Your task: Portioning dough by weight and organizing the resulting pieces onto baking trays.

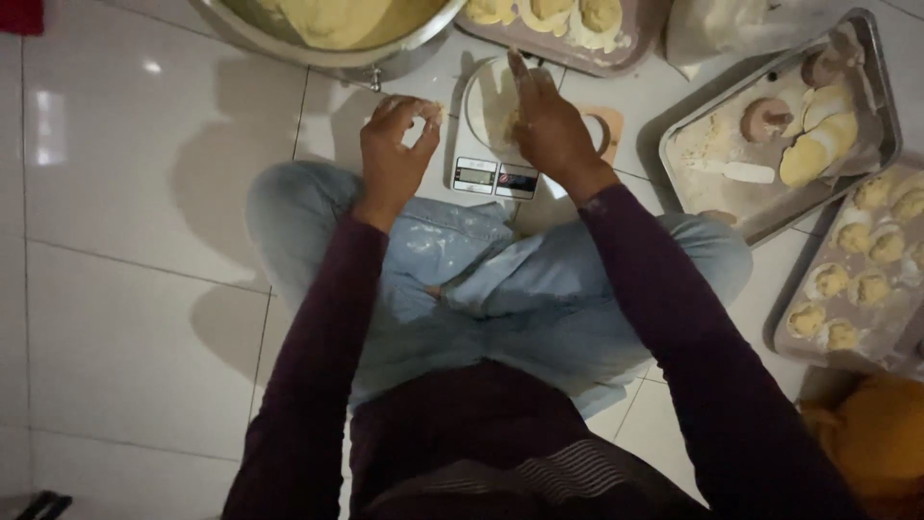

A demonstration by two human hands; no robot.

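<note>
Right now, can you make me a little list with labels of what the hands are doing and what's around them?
Left hand: pinching a small bit of dough in its fingers
Right hand: over the white bowl on the kitchen scale
Person: sitting cross-legged on the tiled floor
Above: big metal bowl of yellow dough
Right: metal trays with dough pieces

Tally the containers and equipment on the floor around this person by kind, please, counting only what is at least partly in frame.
Metal baking trays: 3 — top, right, lower right
Large metal bowl: 1
Kitchen scale: 1
Total: 5
The left hand pinches a small bit of dough; the right hand is over the scale.
</note>
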